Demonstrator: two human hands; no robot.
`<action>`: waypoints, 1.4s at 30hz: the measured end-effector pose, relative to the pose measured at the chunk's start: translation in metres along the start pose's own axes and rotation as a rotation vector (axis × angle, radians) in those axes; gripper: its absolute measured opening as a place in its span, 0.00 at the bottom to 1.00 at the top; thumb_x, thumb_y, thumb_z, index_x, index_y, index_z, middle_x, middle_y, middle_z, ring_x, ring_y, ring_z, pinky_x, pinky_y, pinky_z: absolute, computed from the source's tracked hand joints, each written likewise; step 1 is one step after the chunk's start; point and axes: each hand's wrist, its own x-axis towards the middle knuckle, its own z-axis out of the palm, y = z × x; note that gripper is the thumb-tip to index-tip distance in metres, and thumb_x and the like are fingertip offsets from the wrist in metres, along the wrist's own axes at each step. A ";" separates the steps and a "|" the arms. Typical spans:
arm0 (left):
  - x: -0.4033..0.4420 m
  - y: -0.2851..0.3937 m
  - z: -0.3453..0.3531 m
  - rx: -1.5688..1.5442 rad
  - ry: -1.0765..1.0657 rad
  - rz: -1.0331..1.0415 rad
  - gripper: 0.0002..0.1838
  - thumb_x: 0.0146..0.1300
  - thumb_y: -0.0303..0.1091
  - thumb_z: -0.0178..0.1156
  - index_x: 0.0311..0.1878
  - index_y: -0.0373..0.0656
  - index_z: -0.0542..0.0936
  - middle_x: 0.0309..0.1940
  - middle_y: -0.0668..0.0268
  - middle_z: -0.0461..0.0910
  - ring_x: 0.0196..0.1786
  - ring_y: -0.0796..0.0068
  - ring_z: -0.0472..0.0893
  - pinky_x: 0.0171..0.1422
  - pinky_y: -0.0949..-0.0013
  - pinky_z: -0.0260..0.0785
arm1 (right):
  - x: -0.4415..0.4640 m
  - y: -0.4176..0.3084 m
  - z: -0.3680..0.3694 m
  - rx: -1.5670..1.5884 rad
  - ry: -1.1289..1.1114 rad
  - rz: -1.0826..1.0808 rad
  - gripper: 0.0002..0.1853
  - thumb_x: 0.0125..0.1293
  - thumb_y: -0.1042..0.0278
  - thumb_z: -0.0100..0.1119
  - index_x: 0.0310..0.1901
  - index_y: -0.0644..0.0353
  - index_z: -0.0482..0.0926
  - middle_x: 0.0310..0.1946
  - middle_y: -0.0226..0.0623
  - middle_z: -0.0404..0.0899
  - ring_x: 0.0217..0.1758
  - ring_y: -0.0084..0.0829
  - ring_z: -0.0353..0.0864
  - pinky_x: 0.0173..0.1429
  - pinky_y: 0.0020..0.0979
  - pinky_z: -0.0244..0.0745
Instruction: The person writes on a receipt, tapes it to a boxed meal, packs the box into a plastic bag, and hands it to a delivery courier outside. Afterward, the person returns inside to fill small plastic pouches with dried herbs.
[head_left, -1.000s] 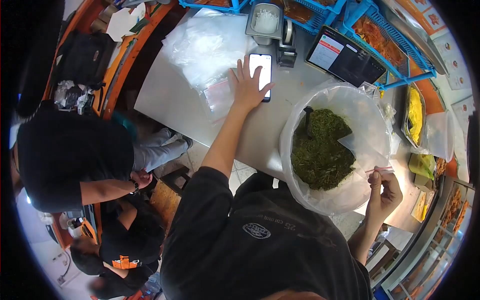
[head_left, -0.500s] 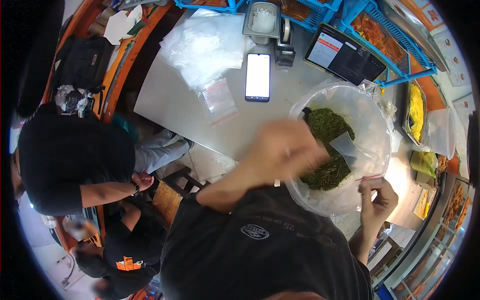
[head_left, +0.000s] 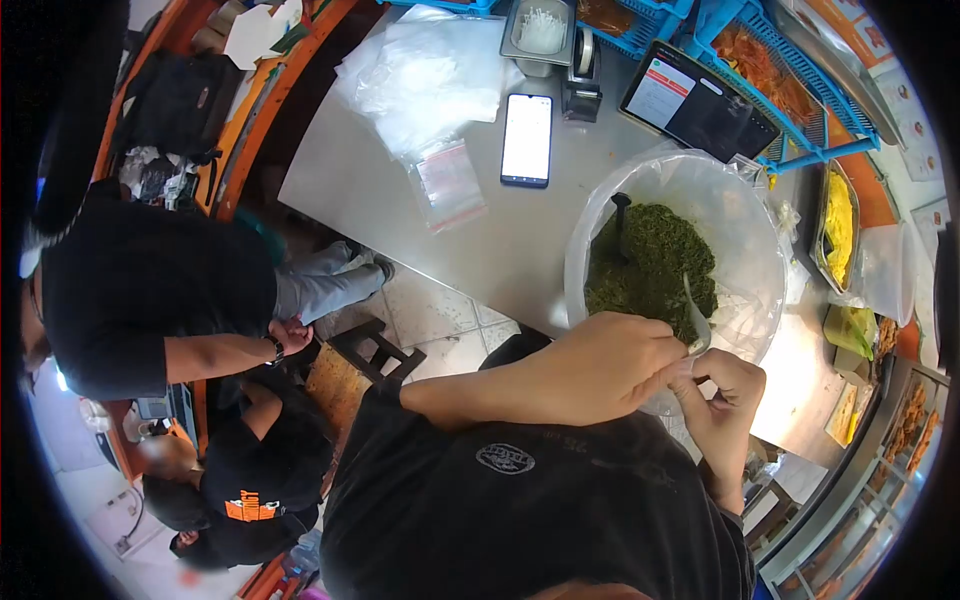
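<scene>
Above the front rim of a large clear plastic-lined tub [head_left: 577,250], my two hands meet. My left hand [head_left: 630,362] has its fingers pinched together at the top of a small clear zip bag [head_left: 697,318]. My right hand [head_left: 722,392] pinches the same bag from the other side, thumb and forefinger touching the left fingertips. The bag hangs over the tub, and the fingers hide its upper edge. Chopped dark green herbs [head_left: 660,250] lie inside the tub. A black handle [head_left: 621,203] sticks up out of them.
On the metal table [head_left: 420,255] lie clear bags [head_left: 425,85], a phone [head_left: 526,140], a tape dispenser [head_left: 582,85] and a tablet [head_left: 700,100]. Blue baskets [head_left: 790,100] line the back. A yellow-filled tray [head_left: 838,225] stands right. Two people [head_left: 160,300] are at the left.
My left hand has moved right and down from over the tub to meet my right hand. My right hand has shifted left with the zip bag. The view has shifted slightly.
</scene>
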 end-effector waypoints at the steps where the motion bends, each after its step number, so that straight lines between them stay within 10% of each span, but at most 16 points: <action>1: -0.001 0.000 -0.001 0.001 0.011 0.019 0.07 0.63 0.32 0.56 0.36 0.37 0.76 0.25 0.59 0.73 0.31 0.57 0.76 0.35 0.58 0.67 | -0.001 0.000 -0.001 0.000 -0.001 -0.001 0.08 0.49 0.81 0.64 0.22 0.66 0.73 0.16 0.39 0.72 0.17 0.35 0.72 0.25 0.28 0.66; 6: -0.004 0.011 -0.008 0.312 -0.031 0.083 0.07 0.61 0.31 0.57 0.37 0.36 0.76 0.27 0.57 0.75 0.33 0.54 0.77 0.36 0.58 0.68 | 0.002 -0.011 -0.007 -0.182 -0.008 -0.138 0.04 0.51 0.82 0.61 0.26 0.68 0.75 0.18 0.42 0.74 0.21 0.39 0.75 0.27 0.29 0.68; 12: 0.001 0.012 -0.009 -0.259 -0.164 0.254 0.05 0.53 0.29 0.60 0.30 0.39 0.75 0.25 0.60 0.74 0.26 0.57 0.76 0.29 0.60 0.66 | 0.007 -0.008 -0.037 0.260 -0.522 -0.170 0.06 0.51 0.81 0.54 0.22 0.68 0.68 0.14 0.43 0.65 0.17 0.40 0.68 0.24 0.34 0.62; 15: -0.004 0.014 -0.002 0.364 0.206 0.011 0.07 0.48 0.30 0.63 0.28 0.40 0.76 0.23 0.62 0.75 0.28 0.60 0.77 0.31 0.60 0.68 | 0.006 -0.005 -0.027 -0.240 0.022 -0.017 0.07 0.51 0.79 0.52 0.21 0.68 0.66 0.14 0.42 0.63 0.15 0.36 0.63 0.22 0.34 0.58; 24: 0.008 0.040 0.015 0.321 0.369 0.146 0.34 0.37 0.31 0.69 0.52 0.39 0.68 0.40 0.56 0.68 0.43 0.54 0.69 0.46 0.54 0.60 | 0.003 0.000 -0.043 0.176 -0.320 -0.003 0.06 0.53 0.78 0.52 0.22 0.68 0.69 0.14 0.35 0.63 0.17 0.24 0.60 0.23 0.27 0.55; 28: 0.007 0.030 0.017 0.436 0.543 0.097 0.32 0.38 0.32 0.70 0.50 0.38 0.68 0.37 0.58 0.68 0.38 0.56 0.68 0.43 0.57 0.58 | 0.011 -0.019 -0.037 -0.253 0.236 -0.548 0.04 0.51 0.75 0.61 0.30 0.62 0.77 0.26 0.34 0.74 0.37 0.35 0.71 0.44 0.32 0.65; 37: 0.007 0.021 0.019 0.573 0.634 0.205 0.31 0.36 0.37 0.67 0.47 0.36 0.70 0.45 0.55 0.70 0.40 0.57 0.69 0.41 0.58 0.58 | 0.006 -0.014 -0.027 -0.203 -0.128 -0.461 0.11 0.49 0.70 0.67 0.36 0.60 0.82 0.55 0.45 0.75 0.68 0.53 0.57 0.59 0.46 0.61; 42: -0.002 -0.020 -0.033 0.582 0.763 0.026 0.26 0.41 0.36 0.66 0.45 0.40 0.71 0.47 0.55 0.71 0.45 0.53 0.69 0.49 0.57 0.61 | 0.018 -0.025 -0.047 -0.053 -0.185 -0.347 0.19 0.55 0.58 0.61 0.42 0.64 0.81 0.60 0.51 0.70 0.67 0.50 0.63 0.67 0.46 0.56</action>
